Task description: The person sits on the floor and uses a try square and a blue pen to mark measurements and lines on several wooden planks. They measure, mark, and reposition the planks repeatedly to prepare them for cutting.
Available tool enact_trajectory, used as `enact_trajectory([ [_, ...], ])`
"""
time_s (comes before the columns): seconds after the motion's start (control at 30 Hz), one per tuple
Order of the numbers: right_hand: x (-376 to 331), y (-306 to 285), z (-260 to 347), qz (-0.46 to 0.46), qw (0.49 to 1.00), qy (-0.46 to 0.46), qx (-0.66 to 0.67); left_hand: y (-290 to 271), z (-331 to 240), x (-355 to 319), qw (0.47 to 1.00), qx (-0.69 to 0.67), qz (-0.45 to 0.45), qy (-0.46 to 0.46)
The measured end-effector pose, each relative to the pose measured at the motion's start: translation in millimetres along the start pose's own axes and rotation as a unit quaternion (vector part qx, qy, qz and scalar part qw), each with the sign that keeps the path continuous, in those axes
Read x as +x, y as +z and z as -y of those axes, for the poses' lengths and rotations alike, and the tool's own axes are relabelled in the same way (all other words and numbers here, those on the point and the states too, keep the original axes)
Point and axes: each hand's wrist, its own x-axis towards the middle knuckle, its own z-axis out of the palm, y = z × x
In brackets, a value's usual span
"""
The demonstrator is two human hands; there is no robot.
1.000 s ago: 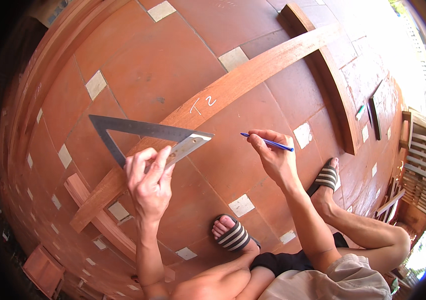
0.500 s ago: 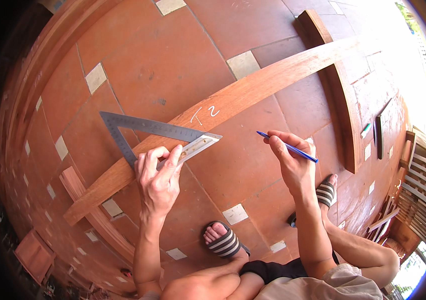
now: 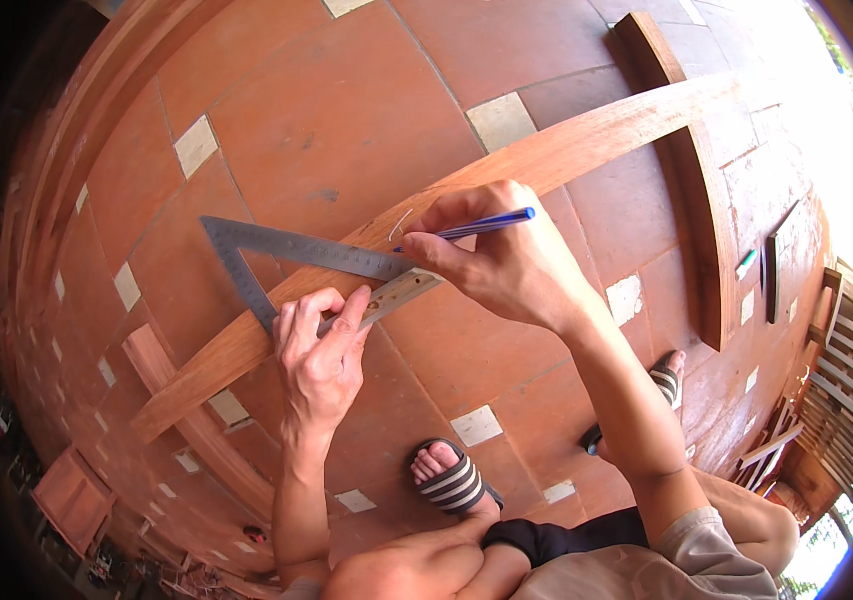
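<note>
A triangular metal set square (image 3: 311,250) lies across a long wooden board (image 3: 576,140), its thick stock along the board's near edge. My left hand (image 3: 318,350) pinches that stock with thumb and fingers. In my right hand (image 3: 496,255) is a blue ballpoint pen (image 3: 491,223), its tip down at the square's upper edge near the stock. Part of a white chalk-like mark shows on the board beside my right fingers, which hide the rest.
The board rests on two cross timbers, one at right (image 3: 701,240) and one at lower left (image 3: 196,420). Long beams (image 3: 96,130) lie at far left. A green-and-white marker (image 3: 745,264) and a dark bar (image 3: 772,278) lie on the tiles at right.
My right hand has swung left and forward from the open space at right, bringing the pen onto the board at the set square. My left hand keeps its grip.
</note>
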Motion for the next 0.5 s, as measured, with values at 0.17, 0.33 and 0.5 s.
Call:
enact_trajectory([
  [0.17, 10.6, 10.5, 5.6, 0.026, 1.000, 0.013, 0.001, -4.1, -0.4, -0.1, 1.000, -0.013, -0.003, 0.000],
  [0.33, 10.8, 9.0, 2.5, 0.008, 0.999, -0.015, -0.046, -3.9, 2.1, -0.7, 1.000, -0.017, -0.002, 0.000],
  [0.5, 6.2, -3.8, 6.4, 0.030, 0.983, 0.069, -0.165, -5.1, 2.9, -3.8, 1.000, -0.022, 0.001, -0.004],
])
